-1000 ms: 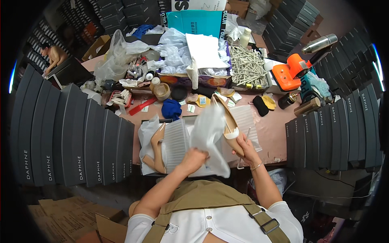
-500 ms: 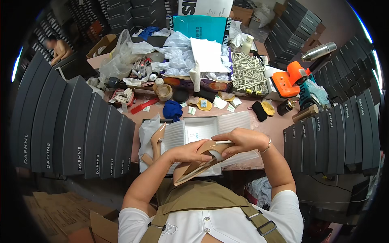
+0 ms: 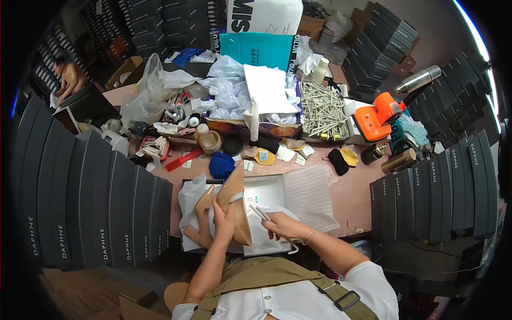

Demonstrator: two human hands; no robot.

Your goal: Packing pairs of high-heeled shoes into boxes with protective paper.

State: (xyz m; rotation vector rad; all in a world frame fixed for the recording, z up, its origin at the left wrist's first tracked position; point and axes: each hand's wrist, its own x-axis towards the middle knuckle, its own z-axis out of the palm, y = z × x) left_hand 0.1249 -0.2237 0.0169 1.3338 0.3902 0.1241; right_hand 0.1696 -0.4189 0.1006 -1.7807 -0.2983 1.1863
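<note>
A beige high-heeled shoe point(image 3: 241, 220) stands tilted in my left hand point(image 3: 224, 223), whose fingers wrap round its side, toe pointing away from me. It is over an open shoebox point(image 3: 273, 181) lined with white paper. The second beige shoe point(image 3: 203, 205) lies on white tissue point(image 3: 188, 201) in the left part of the box, beside my left hand. Thin pale sticks point(image 3: 258, 212) poke out of my closed right hand point(image 3: 280, 226), just right of the held shoe. Another end of a pale stick shows below that hand.
A foam sheet point(image 3: 309, 194) spreads right of the shoebox. Dark shoeboxes stand in rows at left point(image 3: 88, 197) and right point(image 3: 426, 192). Farther back are a tray of pale sticks point(image 3: 324, 109), a blue cloth point(image 3: 221, 166), an orange device point(image 3: 376, 117) and crumpled tissue point(image 3: 226, 88).
The shoe, held before by both hands near my body, is now upright in my left hand over the box's left part. My right hand has let go of it and now holds pale sticks.
</note>
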